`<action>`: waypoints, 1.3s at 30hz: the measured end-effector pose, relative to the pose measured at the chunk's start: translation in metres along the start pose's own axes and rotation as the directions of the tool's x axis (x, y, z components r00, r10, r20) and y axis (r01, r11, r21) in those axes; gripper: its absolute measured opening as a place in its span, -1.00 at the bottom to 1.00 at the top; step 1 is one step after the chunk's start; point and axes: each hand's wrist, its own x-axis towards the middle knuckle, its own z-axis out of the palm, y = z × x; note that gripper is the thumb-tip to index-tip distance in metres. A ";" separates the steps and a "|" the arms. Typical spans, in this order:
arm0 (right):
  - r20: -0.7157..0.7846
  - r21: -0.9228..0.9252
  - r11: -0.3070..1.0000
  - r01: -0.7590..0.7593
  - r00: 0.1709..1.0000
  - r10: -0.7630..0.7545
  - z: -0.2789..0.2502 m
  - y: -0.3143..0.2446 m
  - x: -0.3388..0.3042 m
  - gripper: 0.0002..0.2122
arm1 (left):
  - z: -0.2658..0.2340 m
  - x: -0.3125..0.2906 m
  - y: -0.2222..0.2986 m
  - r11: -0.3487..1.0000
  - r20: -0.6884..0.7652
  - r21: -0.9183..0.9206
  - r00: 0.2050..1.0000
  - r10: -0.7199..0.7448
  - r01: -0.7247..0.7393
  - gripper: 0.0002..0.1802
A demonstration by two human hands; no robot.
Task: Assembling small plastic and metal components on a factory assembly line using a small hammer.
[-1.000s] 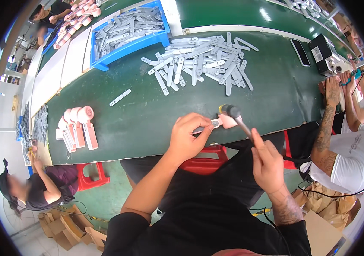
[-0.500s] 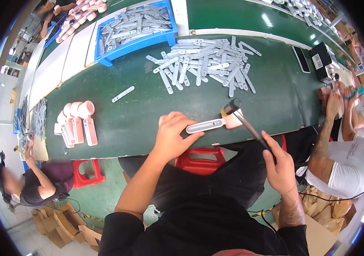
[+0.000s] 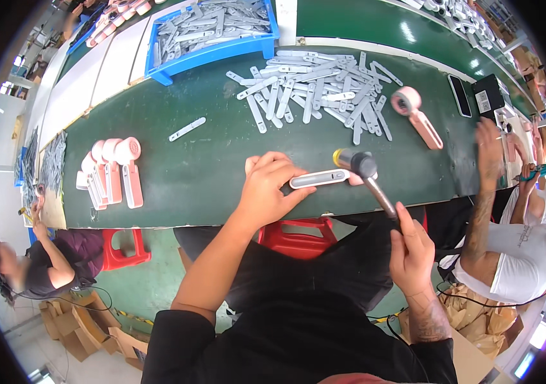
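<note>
My left hand (image 3: 266, 189) presses down on a grey handle-shaped strip (image 3: 319, 178) that lies on a pink part at the near edge of the green table (image 3: 209, 166). My right hand (image 3: 412, 248) grips the shaft of a small hammer (image 3: 366, 174), whose head sits just above the right end of that strip. A pile of loose grey strips (image 3: 314, 96) lies beyond on the table. A single pink fan-shaped piece (image 3: 417, 115) rests to the right of the pile.
A blue bin (image 3: 212, 35) of grey strips stands at the back. Several pink fan pieces (image 3: 114, 171) lie at the left, with one stray grey strip (image 3: 187, 128). A person sits at the right (image 3: 516, 224), another at the lower left (image 3: 36, 256). A red stool (image 3: 298, 233) is below the table.
The hammer head has come down toward the right end of the strip. My right hand dropped lower and nearer to me. The view shifted, bringing a pink piece by the pile into sight.
</note>
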 end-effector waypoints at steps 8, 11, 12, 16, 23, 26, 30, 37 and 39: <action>0.088 -0.057 0.998 -0.001 0.996 0.006 -0.004 -0.004 0.007 -0.45 | 0.000 -0.002 -0.001 1.000 0.015 -0.006 1.000 -0.026 0.026 -0.69; 0.033 0.073 0.997 0.017 0.999 -0.020 -0.003 -0.010 0.008 -0.47 | -0.001 -0.002 -0.002 0.999 0.030 -0.015 0.999 -0.032 0.033 -0.63; 0.003 0.120 0.992 0.047 0.999 -0.047 -0.001 -0.010 0.008 -0.47 | 0.001 -0.002 -0.003 0.998 0.018 -0.037 0.999 -0.045 0.046 -0.55; 0.191 -0.011 0.999 0.041 0.981 -0.038 0.026 -0.006 0.005 -0.47 | -0.001 -0.003 -0.001 0.989 0.024 -0.067 0.991 -0.130 0.131 -0.25; 0.182 -0.162 0.980 0.114 0.980 -0.084 0.019 -0.022 0.010 -0.48 | -0.003 -0.003 0.003 0.985 0.023 -0.070 0.987 -0.157 0.158 -0.14; 0.187 -0.118 0.989 0.091 0.980 -0.068 0.017 -0.022 0.015 -0.48 | 0.001 -0.003 -0.006 0.985 0.026 -0.051 0.986 -0.165 0.166 -0.14; 0.050 0.123 0.992 -0.027 0.999 0.021 0.007 -0.014 0.011 -0.51 | 0.001 -0.003 -0.002 0.989 0.021 -0.065 0.991 -0.130 0.131 -0.15; -0.195 0.392 0.858 -0.332 0.882 0.430 -0.002 0.037 0.009 -0.47 | 0.000 0.003 0.020 0.997 0.042 -0.066 0.998 -0.044 0.047 -0.21; -0.286 0.384 0.880 -0.280 0.870 0.402 -0.005 0.049 0.019 -0.55 | 0.006 0.006 0.024 0.999 0.024 -0.019 0.999 0.031 -0.030 -0.31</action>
